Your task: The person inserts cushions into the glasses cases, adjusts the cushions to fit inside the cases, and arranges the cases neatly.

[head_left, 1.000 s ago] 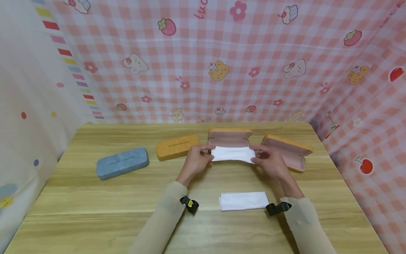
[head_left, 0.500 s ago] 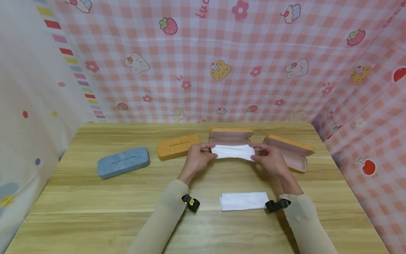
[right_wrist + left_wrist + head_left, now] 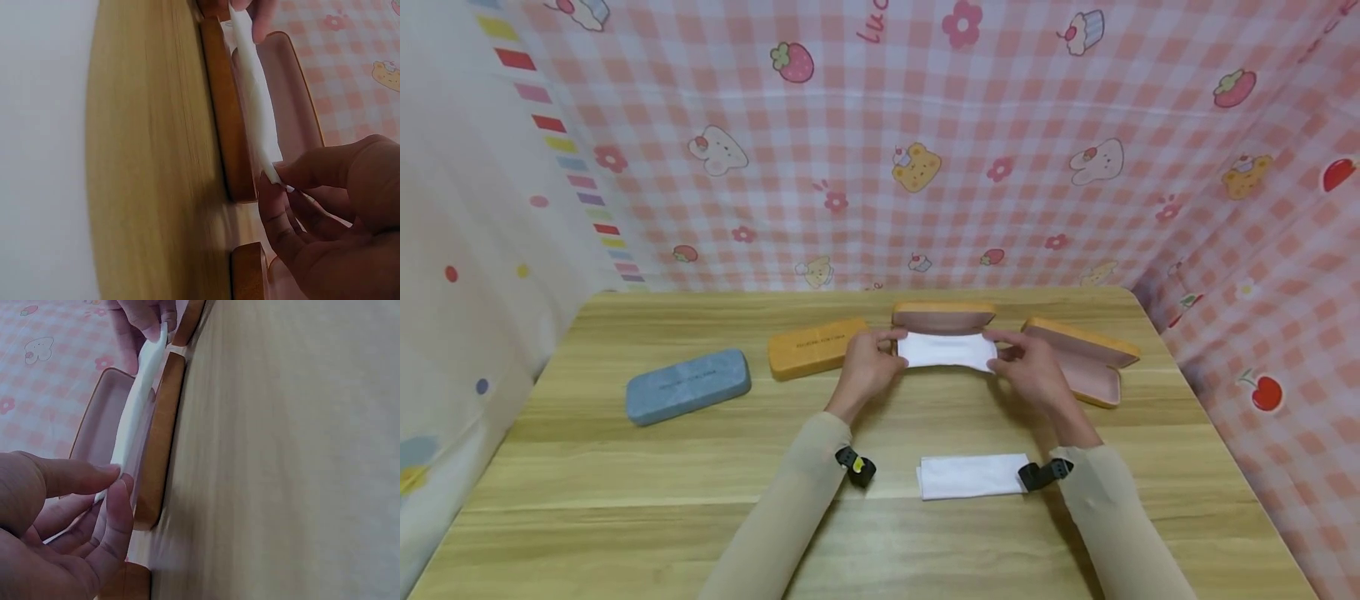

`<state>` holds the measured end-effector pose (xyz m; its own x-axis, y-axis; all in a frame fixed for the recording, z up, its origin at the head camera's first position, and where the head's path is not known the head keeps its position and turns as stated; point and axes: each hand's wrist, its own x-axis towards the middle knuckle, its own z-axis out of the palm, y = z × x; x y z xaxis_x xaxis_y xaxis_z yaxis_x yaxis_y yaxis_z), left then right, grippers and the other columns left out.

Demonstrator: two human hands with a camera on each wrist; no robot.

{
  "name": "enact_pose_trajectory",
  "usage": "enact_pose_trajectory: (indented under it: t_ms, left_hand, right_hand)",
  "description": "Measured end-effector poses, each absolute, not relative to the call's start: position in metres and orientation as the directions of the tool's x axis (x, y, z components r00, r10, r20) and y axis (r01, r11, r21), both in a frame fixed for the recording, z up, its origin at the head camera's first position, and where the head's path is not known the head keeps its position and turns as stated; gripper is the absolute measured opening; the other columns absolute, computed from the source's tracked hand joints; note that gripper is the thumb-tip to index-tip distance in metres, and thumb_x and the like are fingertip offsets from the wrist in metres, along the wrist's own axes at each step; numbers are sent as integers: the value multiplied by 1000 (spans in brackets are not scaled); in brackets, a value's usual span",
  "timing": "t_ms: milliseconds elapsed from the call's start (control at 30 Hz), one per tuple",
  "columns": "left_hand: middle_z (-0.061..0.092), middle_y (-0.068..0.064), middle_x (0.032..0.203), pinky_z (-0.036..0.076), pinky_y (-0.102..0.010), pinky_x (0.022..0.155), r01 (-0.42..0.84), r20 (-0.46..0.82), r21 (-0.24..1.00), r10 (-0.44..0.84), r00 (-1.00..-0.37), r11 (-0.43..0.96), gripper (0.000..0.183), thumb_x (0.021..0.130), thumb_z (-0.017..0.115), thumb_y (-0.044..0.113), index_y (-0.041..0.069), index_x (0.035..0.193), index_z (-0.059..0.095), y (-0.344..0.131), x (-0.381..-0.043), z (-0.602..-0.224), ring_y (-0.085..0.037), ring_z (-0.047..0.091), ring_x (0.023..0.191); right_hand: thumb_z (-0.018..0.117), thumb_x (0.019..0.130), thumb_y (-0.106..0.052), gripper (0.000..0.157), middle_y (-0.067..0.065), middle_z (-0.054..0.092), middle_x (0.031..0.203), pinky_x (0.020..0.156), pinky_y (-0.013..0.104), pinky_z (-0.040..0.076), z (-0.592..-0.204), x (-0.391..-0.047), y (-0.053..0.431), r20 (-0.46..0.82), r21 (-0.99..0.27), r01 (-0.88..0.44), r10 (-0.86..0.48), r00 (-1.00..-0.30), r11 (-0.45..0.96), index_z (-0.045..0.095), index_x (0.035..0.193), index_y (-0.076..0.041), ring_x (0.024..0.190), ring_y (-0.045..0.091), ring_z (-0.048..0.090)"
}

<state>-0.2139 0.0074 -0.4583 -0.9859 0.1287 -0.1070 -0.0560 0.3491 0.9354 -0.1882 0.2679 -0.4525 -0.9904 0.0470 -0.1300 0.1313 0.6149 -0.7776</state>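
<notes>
Held between both hands, the folded white cloth [image 3: 946, 350] has shifted slightly toward the far edge of the tabletop [image 3: 662, 517] since a second ago, and now hides more of the open orange case [image 3: 943, 317] behind it. The left hand [image 3: 871, 364] pinches its left end, thumb and fingers closed on the fabric; the right hand [image 3: 1036, 373] pinches the other end likewise. Stretched between them, the cloth hangs over the case's lower half; whether it touches the case I cannot tell. Just right, near the far right corner, stands a second open case [image 3: 1086, 375]. Left of the left hand lies a closed orange case [image 3: 812, 350], then a blue case [image 3: 688, 387] toward the left edge. Another folded cloth [image 3: 972, 477] lies flat nearer the front edge, between the forearms.
</notes>
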Motion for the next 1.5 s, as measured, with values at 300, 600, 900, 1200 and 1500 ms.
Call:
enact_pose_trajectory:
  t_ms: [300,600,900,1200,1500]
  left_hand:
    - [70,-13,132,52,-33,87,16,-57,862,129,-990,506,44,80,73,-8,3,123,74,16,-225,-454,-26,60,104]
    - [69,-13,133,47,-24,63,18,-82,795,136,-987,607,47,81,66,-7,4,126,72,21,-232,-447,-25,61,87]
    - [67,-16,135,47,-21,57,27,-91,784,159,-983,620,47,83,63,-11,0,128,69,23,-234,-447,-25,64,88]
    - [69,-14,134,52,-23,59,52,-70,739,154,-986,671,43,85,64,-9,0,127,70,25,-234,-450,-25,66,99]
    - [68,-17,133,51,-28,67,101,-44,714,188,-981,693,39,89,65,-4,-1,128,69,23,-230,-449,-23,58,86]
  right_hand:
    - [70,95,-8,45,20,66,133,85,37,54,-454,-200,265,-73,-719,84,46,-996,690,65,139,-14,112,34,65]
    - [68,94,-8,42,24,68,127,87,44,59,-451,-209,259,-60,-691,58,24,-998,720,66,136,-9,114,37,67]
    - [67,95,-8,39,24,69,126,90,51,59,-453,-212,256,-17,-648,20,12,-1000,761,68,133,-7,111,37,69]
    - [67,94,-5,36,22,68,130,88,52,59,-457,-214,255,44,-625,-37,-12,-999,780,71,129,-5,108,37,70]
    - [67,90,-2,33,24,66,129,83,49,58,-458,-212,253,119,-570,-112,-53,-991,814,73,122,1,100,36,68]
